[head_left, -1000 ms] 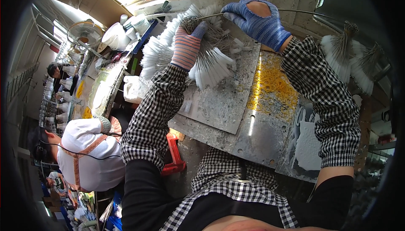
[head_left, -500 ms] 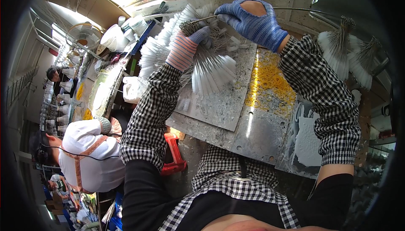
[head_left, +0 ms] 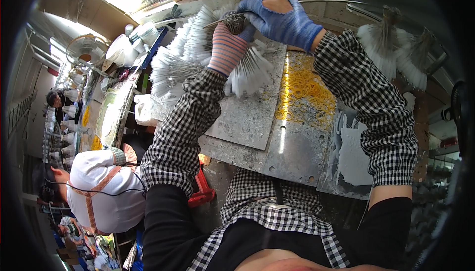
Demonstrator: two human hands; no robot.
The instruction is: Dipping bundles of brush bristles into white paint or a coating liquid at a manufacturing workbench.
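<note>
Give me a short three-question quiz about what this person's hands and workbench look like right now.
1. True or false: both hands wear gloves.
2. What lies heaped on the metal worktop under the right forearm: A) yellow rubber bands, B) red bolts, C) green leaves?
3. What colour is the right hand's glove?

Key
1. True: the left hand and the right hand are both gloved, meeting over a bundle of white bristles.
2. A, the yellow rubber bands.
3. Blue.

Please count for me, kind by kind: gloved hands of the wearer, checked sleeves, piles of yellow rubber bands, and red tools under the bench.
Gloved hands: 2, left hand and right hand
Checked sleeves: 2
Yellow rubber band pile: 1
Red tool: 1
Total: 6
</note>
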